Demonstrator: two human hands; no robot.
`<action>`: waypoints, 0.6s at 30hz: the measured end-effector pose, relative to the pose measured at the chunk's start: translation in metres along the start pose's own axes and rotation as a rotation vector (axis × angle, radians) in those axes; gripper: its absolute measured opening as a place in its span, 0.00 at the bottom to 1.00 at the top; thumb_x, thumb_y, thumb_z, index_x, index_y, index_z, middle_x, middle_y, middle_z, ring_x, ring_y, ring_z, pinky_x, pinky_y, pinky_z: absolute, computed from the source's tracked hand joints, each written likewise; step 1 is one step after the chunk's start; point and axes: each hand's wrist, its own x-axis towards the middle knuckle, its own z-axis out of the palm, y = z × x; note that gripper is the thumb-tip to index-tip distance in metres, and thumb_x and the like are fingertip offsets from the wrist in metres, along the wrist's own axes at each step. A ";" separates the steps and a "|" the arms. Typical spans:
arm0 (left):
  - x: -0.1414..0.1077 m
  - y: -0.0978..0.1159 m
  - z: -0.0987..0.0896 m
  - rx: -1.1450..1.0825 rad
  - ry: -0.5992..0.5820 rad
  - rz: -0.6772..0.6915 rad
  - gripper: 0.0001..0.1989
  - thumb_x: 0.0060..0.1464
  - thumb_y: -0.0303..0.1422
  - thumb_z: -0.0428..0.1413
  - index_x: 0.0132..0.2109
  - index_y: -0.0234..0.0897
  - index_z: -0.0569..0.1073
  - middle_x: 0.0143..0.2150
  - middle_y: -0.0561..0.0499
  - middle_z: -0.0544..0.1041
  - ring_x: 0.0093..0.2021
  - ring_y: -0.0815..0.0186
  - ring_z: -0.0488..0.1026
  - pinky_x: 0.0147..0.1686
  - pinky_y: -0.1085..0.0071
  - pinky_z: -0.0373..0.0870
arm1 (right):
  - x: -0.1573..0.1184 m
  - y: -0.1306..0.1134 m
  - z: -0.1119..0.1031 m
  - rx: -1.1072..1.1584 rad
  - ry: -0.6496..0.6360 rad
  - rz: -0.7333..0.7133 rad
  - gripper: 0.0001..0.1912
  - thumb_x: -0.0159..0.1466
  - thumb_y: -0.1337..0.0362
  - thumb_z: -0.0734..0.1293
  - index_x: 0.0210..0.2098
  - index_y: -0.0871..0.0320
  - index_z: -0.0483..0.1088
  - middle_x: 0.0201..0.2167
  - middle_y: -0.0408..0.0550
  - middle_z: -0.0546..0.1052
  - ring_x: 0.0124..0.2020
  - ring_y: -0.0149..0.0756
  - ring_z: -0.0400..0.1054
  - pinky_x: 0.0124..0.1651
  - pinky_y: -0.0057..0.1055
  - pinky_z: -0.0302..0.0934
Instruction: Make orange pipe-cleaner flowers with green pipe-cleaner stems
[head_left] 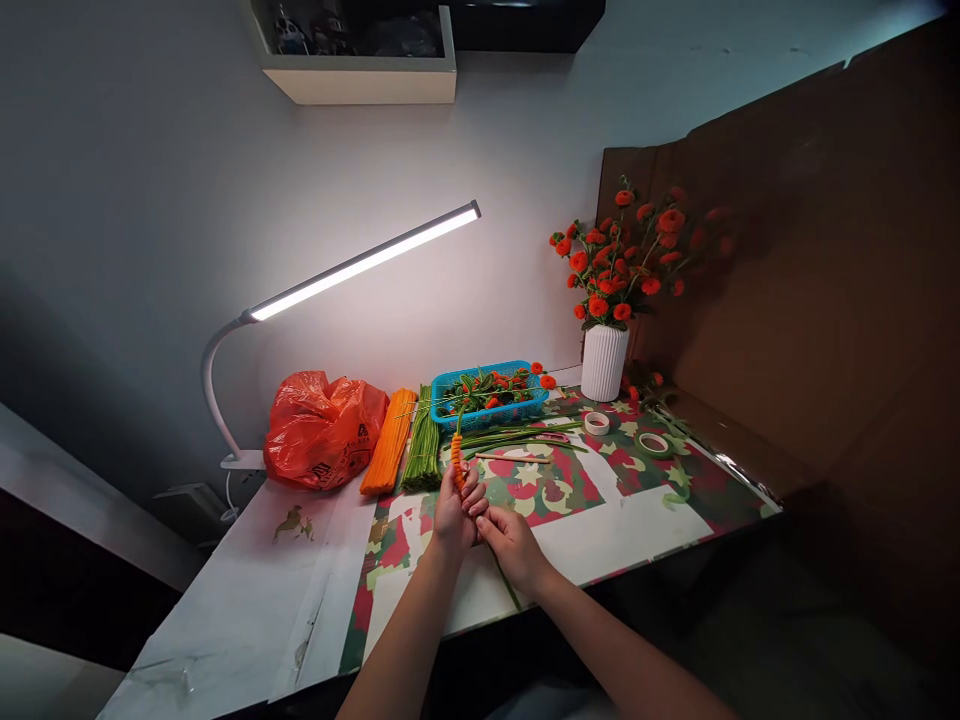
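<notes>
My left hand [455, 508] is closed around an orange coiled pipe cleaner [457, 458], which stands up out of the fingers with a bit of green at its upper end. Beside it, touching its fingers, my right hand [513, 548] pinches with thumb and forefinger. A thin green pipe cleaner stem [510, 588] runs out below the right hand toward the table's front edge. Whether it joins the orange coil is hidden by the fingers. Just beyond the hands lie a bundle of orange pipe cleaners [388, 445] and a bundle of green ones [423, 445].
A blue basket [491, 414] holds orange flowers and green leaves. Loose green stems [517, 436], a thin wooden stick [514, 458] and tape rolls [597, 424] lie rightward. Behind stand a white vase [604, 365] of flowers, a red plastic bag [322, 430] and a lit lamp [367, 262].
</notes>
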 end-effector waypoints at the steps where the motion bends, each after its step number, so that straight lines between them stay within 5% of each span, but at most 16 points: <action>1: 0.000 0.000 0.000 0.003 0.001 0.001 0.11 0.61 0.38 0.48 0.33 0.37 0.62 0.18 0.62 0.53 0.12 0.79 0.49 0.10 0.84 0.45 | 0.000 0.000 0.000 0.011 0.004 0.003 0.14 0.61 0.60 0.58 0.22 0.59 0.63 0.21 0.41 0.67 0.25 0.30 0.59 0.30 0.26 0.54; 18: -0.001 -0.003 0.006 0.030 0.020 0.010 0.13 0.61 0.40 0.48 0.31 0.36 0.61 0.17 0.62 0.54 0.12 0.79 0.51 0.12 0.83 0.48 | 0.005 0.008 0.003 0.012 0.087 0.035 0.16 0.61 0.56 0.59 0.23 0.59 0.66 0.22 0.44 0.69 0.27 0.32 0.61 0.30 0.26 0.55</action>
